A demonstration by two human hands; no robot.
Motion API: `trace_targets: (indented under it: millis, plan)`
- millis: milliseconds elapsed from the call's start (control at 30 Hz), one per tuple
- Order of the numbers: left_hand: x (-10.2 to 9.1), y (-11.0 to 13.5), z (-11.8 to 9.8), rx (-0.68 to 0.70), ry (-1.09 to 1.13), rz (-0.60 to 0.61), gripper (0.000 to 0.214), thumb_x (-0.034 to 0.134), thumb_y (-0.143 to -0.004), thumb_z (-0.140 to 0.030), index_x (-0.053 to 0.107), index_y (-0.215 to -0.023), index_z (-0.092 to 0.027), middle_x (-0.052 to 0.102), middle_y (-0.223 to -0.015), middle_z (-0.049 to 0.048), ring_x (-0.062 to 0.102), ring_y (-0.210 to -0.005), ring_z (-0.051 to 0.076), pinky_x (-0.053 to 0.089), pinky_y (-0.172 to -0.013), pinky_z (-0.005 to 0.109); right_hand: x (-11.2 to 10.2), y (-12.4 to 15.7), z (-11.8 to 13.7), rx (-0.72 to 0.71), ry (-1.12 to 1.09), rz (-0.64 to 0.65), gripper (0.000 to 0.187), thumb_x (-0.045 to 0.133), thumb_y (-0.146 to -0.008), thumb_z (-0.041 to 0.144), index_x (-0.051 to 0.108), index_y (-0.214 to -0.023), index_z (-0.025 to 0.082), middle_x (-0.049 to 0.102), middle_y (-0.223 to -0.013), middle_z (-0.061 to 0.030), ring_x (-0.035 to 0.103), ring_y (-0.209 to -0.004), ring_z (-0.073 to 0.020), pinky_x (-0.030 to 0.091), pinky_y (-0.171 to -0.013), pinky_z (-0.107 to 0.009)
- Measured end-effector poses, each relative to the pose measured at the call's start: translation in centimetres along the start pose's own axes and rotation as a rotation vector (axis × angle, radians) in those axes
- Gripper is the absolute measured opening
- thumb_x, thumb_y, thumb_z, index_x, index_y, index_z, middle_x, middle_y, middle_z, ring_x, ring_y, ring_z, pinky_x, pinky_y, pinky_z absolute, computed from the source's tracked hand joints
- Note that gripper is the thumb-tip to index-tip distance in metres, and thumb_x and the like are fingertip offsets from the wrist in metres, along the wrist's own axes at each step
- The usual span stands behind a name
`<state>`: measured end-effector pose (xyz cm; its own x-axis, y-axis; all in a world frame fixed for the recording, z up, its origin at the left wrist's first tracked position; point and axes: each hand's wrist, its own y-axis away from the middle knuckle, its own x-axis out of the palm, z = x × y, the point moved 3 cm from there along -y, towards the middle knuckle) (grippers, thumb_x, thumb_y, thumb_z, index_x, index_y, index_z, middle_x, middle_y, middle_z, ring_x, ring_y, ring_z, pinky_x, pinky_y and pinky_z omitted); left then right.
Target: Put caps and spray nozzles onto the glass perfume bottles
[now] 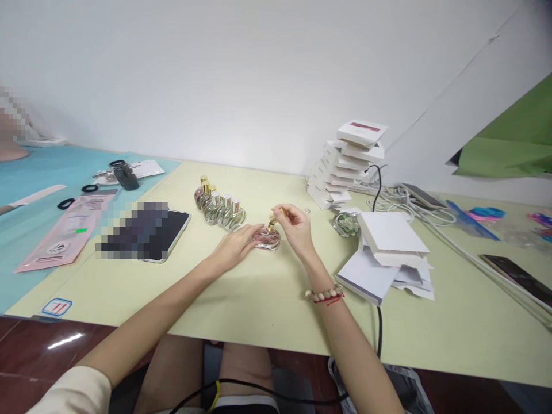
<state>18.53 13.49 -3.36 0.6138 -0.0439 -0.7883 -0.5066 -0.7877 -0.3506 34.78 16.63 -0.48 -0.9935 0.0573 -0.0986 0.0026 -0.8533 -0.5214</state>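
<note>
A pinkish glass perfume bottle (267, 239) lies or leans on the yellow table in front of me. My left hand (235, 248) grips it from the left side. My right hand (296, 229) pinches a gold cap (271, 223) at the bottle's neck; whether the cap is seated or loose I cannot tell. To the left, several perfume bottles (219, 215) stand close together, with gold caps at the back and silver ones nearer. Right of my right hand rests a greenish glass bottle (345, 223), partly behind white boxes.
White boxes (394, 236) lie loosely at right; more form a tall stack (340, 164) by the wall. Cables (399, 201) run along the right side. A phone (176, 230), pink packet (71, 230) and dark jar (125, 175) lie left. Another person's arm shows far left.
</note>
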Motion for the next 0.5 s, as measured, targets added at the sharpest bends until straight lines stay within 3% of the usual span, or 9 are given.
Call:
trace_targets:
  millis: [233, 500]
  plan:
    - [0.2, 0.0, 0.0, 0.016, -0.028, -0.019, 0.04, 0.034, -0.09, -0.035, 0.035, -0.127, -0.022, 0.052, -0.112, 0.0055, 0.05, -0.103, 0.016, 0.042, -0.082, 0.028, 0.5, 0.6, 1.0, -0.162, 0.295, 0.109, 0.013, 0.058, -0.074, 0.028, 0.063, -0.071, 0.016, 0.046, -0.06, 0.0006, 0.036, -0.056, -0.0098, 0.031, -0.054, -0.024]
    - [0.4, 0.0, 0.4, 0.006, -0.111, -0.028, 0.033, 0.035, -0.089, -0.035, 0.04, -0.118, -0.02, 0.055, -0.102, 0.005, 0.054, -0.092, 0.015, 0.042, -0.069, 0.025, 1.5, 1.4, -1.2, -0.028, 0.303, 0.118, 0.019, 0.058, -0.074, 0.033, 0.062, -0.065, 0.016, 0.049, -0.06, -0.0003, 0.038, -0.054, -0.01, 0.029, -0.049, -0.024]
